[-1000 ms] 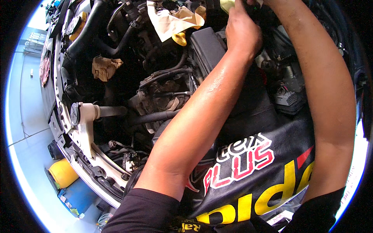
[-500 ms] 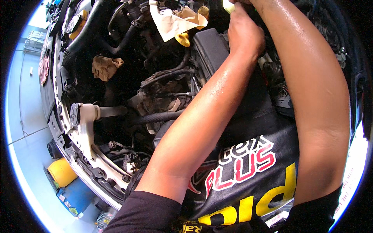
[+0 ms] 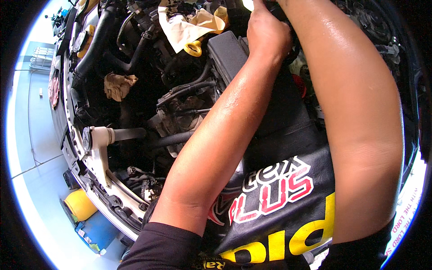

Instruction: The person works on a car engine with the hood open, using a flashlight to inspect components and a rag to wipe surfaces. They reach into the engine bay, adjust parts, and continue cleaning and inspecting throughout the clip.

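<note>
My left hand (image 3: 268,35) reaches to the top edge over a car's engine bay, its back toward me and its fingers bent and partly cut off. A pale yellow-white piece (image 3: 248,4) shows at its fingers; its kind is not clear. My right forearm (image 3: 355,99) comes up from the lower right. Its wrist meets the top edge close to the left hand, and the right hand lies beyond the picture. Left of my left hand are a long black box cover (image 3: 227,49), a yellow ring-shaped part (image 3: 193,48) and a stained cream sheet of paper (image 3: 175,33).
Crumpled brown paper (image 3: 119,87) sits among the hoses. A white filler neck (image 3: 96,139) stands at the left. Below my arms, a black printed cover (image 3: 279,144) drapes over the car's edge. Outside, a yellow container (image 3: 81,204) stands by a blue one (image 3: 99,231).
The whole view has shifted, so the engine bay and both arms appear farther left. Less of my right hand shows at the top edge. My left hand keeps its bent shape.
</note>
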`<action>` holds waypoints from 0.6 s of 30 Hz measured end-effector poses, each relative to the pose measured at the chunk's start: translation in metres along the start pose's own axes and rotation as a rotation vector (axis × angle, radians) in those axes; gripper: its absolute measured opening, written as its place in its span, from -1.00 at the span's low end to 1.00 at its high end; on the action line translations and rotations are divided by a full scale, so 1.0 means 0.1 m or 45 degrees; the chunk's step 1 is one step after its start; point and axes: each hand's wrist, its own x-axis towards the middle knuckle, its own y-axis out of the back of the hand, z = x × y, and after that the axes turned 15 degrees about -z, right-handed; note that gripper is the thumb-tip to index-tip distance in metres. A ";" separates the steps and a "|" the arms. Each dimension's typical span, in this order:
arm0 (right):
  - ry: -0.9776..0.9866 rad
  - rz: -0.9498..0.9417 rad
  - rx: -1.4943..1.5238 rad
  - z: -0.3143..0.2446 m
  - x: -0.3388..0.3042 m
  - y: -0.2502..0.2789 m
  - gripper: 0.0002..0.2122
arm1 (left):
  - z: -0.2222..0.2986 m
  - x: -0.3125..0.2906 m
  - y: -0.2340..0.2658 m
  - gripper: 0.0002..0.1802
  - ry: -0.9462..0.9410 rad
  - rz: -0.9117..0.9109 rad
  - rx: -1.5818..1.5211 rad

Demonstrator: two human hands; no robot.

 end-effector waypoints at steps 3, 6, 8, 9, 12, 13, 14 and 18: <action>0.000 -0.013 0.017 0.00 -0.02 -0.02 -0.84 | 0.07 -0.07 0.06 -0.02 -0.052 0.071 -0.079; -0.010 -0.022 0.034 0.01 -0.04 -0.03 -0.83 | 0.08 -0.15 0.08 -0.04 -0.119 0.006 -0.113; -0.015 -0.024 0.045 0.02 -0.05 -0.03 -0.83 | 0.08 -0.15 0.09 -0.09 -0.115 -0.008 -0.089; -0.018 -0.024 0.053 0.03 -0.06 -0.03 -0.83 | 0.09 -0.13 0.10 -0.10 -0.095 -0.012 -0.086; -0.023 -0.029 0.078 0.05 -0.09 -0.02 -0.82 | 0.05 -0.10 0.09 -0.14 -0.184 -0.001 -0.063; -0.021 -0.031 0.084 0.05 -0.09 -0.02 -0.82 | 0.03 -0.09 0.09 -0.16 -0.239 0.005 -0.051; -0.022 -0.034 0.093 0.05 -0.10 -0.02 -0.82 | 0.02 -0.07 0.08 -0.17 -0.192 -0.020 -0.031; -0.026 -0.044 0.123 0.06 -0.10 -0.01 -0.82 | -0.01 0.02 0.02 -0.19 -0.171 0.012 0.039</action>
